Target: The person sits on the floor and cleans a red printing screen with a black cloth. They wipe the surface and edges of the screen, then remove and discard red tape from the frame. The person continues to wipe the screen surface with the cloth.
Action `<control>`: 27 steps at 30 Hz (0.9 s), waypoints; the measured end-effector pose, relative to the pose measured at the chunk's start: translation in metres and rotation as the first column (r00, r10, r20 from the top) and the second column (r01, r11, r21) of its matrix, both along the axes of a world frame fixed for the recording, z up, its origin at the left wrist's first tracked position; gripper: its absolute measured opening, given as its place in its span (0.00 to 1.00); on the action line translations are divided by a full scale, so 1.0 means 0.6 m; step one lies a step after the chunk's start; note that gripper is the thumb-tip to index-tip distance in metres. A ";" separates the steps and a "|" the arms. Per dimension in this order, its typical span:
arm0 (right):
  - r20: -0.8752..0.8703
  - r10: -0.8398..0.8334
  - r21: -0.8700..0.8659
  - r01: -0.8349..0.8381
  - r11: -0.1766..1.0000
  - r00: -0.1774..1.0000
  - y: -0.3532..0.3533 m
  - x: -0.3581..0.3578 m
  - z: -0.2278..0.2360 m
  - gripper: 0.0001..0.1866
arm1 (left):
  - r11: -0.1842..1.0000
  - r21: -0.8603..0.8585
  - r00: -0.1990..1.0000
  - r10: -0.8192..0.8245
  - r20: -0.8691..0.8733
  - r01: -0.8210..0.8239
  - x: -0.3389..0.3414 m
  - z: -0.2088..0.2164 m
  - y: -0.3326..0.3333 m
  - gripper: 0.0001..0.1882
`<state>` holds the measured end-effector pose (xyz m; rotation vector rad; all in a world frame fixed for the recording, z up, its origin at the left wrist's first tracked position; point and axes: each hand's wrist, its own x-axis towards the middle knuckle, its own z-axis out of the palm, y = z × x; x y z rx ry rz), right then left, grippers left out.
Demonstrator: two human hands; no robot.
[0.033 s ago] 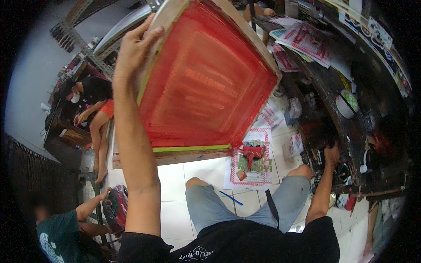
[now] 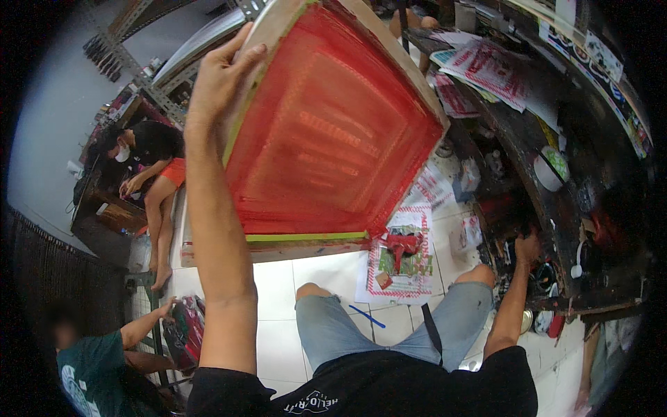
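A wooden screen-printing frame [image 2: 333, 156] with red-inked mesh is held up and tilted before me. My left hand [image 2: 221, 75] is closed on its upper left edge, thumb on the near side. Low on the right, my right hand [image 2: 526, 246] reaches into a dark, cluttered shelf [image 2: 501, 208] among cans and tools. Shadow hides its fingers and anything in them. On the floor below the frame's lower right corner lies a printed sheet [image 2: 417, 292], bearing a red-stained tool [image 2: 404, 243] with a handle.
A dark workbench [image 2: 517, 156] runs along the right, with printed sheets [image 2: 486, 73] and a white round tub [image 2: 551, 167] on it. One person [image 2: 149, 149] sits far left; another [image 2: 94, 368] at near left holds a dark and red bundle [image 2: 186, 333]. A blue stick [image 2: 366, 315] lies on the tiles.
The whole view has shifted very slightly. My left hand keeps its grip on the frame, and my right hand stays at the shelf.
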<state>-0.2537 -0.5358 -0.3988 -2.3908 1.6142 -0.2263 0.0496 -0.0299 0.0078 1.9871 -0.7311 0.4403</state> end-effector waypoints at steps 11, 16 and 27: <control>0.034 0.304 -0.009 -0.304 0.953 0.952 0.078 0.059 0.054 0.20 | 0.995 0.081 0.983 0.038 0.177 -0.053 0.033 -0.013 0.002 0.30; 0.779 0.547 -0.133 -0.773 0.621 0.306 0.296 0.240 0.314 0.13 | 0.977 0.166 0.964 0.087 0.252 -0.131 0.026 -0.005 0.004 0.32; 0.927 0.369 -0.203 -0.734 0.648 0.069 0.479 0.527 0.665 0.25 | 0.967 0.223 0.984 0.089 0.154 -0.123 -0.022 0.008 0.010 0.30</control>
